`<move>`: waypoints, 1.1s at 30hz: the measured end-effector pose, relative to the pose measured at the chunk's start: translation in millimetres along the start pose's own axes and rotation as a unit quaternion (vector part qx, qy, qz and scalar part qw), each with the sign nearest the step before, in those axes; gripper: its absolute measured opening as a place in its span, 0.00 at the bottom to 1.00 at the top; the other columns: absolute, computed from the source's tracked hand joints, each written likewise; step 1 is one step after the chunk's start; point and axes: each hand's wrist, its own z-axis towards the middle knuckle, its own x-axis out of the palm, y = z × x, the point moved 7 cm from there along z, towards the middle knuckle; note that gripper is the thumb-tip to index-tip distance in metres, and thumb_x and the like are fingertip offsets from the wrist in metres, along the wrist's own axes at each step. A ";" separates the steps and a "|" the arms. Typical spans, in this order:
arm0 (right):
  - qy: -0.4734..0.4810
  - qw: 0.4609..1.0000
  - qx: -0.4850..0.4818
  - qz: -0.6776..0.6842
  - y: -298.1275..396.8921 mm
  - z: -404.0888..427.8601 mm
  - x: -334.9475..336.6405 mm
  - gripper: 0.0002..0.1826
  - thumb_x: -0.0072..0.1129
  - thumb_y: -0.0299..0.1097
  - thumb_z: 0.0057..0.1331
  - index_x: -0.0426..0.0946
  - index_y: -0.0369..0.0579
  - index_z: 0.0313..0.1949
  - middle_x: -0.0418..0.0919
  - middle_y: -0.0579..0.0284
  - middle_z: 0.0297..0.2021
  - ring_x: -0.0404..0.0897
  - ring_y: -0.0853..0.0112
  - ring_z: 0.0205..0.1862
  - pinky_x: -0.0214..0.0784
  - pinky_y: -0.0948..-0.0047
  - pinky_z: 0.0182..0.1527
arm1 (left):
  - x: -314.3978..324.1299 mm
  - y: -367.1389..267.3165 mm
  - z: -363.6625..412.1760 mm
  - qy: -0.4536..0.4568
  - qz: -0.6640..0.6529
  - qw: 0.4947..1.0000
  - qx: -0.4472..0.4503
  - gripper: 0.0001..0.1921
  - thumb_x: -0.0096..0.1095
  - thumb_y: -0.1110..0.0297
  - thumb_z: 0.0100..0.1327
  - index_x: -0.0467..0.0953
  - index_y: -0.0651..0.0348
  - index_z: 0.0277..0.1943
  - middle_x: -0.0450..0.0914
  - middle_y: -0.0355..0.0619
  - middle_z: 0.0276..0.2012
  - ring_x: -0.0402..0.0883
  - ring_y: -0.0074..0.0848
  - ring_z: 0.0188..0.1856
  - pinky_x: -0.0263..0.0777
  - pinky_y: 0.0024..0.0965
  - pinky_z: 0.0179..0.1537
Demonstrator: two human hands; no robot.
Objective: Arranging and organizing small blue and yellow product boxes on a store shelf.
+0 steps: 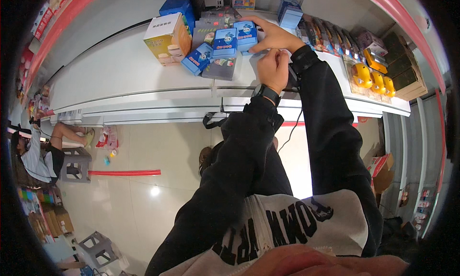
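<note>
My right hand spans a small blue box, its fingers along the far edge and its thumb at the near corner. Just nearer to me, my left hand has its fingers curled; what may lie inside them is hidden. Two more blue boxes, one upright to my view and one tilted, rest to the left. They lie partly over dark grey flat packages. All of this is on a white shelf.
A yellow-and-white carton stands left of the boxes. Farther right are stacked blue boxes, a row of dark packages and yellow rounded items. A seated person and a grey stool are at left.
</note>
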 end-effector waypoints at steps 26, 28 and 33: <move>-0.044 0.983 0.067 0.163 -35.5 -51.1 -6.9 0.48 0.69 0.23 0.49 0.58 0.61 0.69 0.72 0.55 0.57 0.73 0.67 0.55 0.65 0.70 0.60 | -13.6 -14.8 -3.0 0.002 0.020 0.999 0.045 0.06 0.64 0.74 0.56 0.72 0.63 0.33 0.73 0.41 0.20 0.70 0.23 0.22 0.64 0.28 0.26; -0.041 0.978 0.053 0.199 -39.3 -57.1 -7.0 0.51 0.70 0.20 0.46 0.57 0.59 0.70 0.71 0.55 0.57 0.71 0.68 0.58 0.64 0.69 0.62 | -17.2 -37.8 3.1 0.010 0.132 0.979 0.156 0.12 0.69 0.73 0.51 0.72 0.59 0.36 0.73 0.42 0.27 0.73 0.30 0.29 0.68 0.34 0.31; -0.039 0.975 0.106 0.192 -31.8 -67.3 -8.8 0.52 0.74 0.25 0.47 0.57 0.62 0.70 0.71 0.54 0.57 0.70 0.64 0.60 0.59 0.67 0.66 | -57.3 -68.6 27.9 0.079 0.551 0.799 0.227 0.18 0.70 0.61 0.52 0.75 0.57 0.44 0.76 0.47 0.36 0.77 0.42 0.43 0.73 0.43 0.42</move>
